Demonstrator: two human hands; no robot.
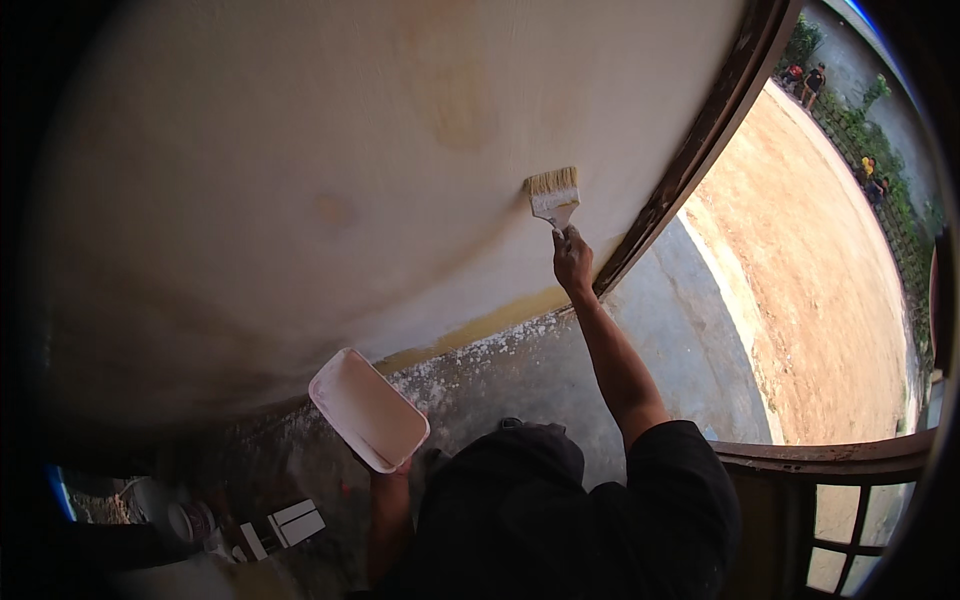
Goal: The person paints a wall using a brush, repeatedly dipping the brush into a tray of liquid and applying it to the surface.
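Observation:
In my right hand (573, 262) is a wide paintbrush (555, 197), gripped by its handle with the arm stretched out. Its pale, paint-coated bristles point up and lie against or just off the wall (400, 190); I cannot tell which. The wall is whitish, with faint yellowish patches and a yellow strip along its foot. Low at the left, my left hand (408, 468) holds a rectangular tub (370, 411) of whitish paint from beneath. Most of that hand's fingers are hidden by the tub.
A brown door frame (690, 150) edges the wall on the right, with sandy ground (810, 260) and distant people outside. White paint spatters mark the grey floor (480, 385). White boxes (297, 522) and a bucket (192, 522) stand at the lower left. A barred window (850, 530) is lower right.

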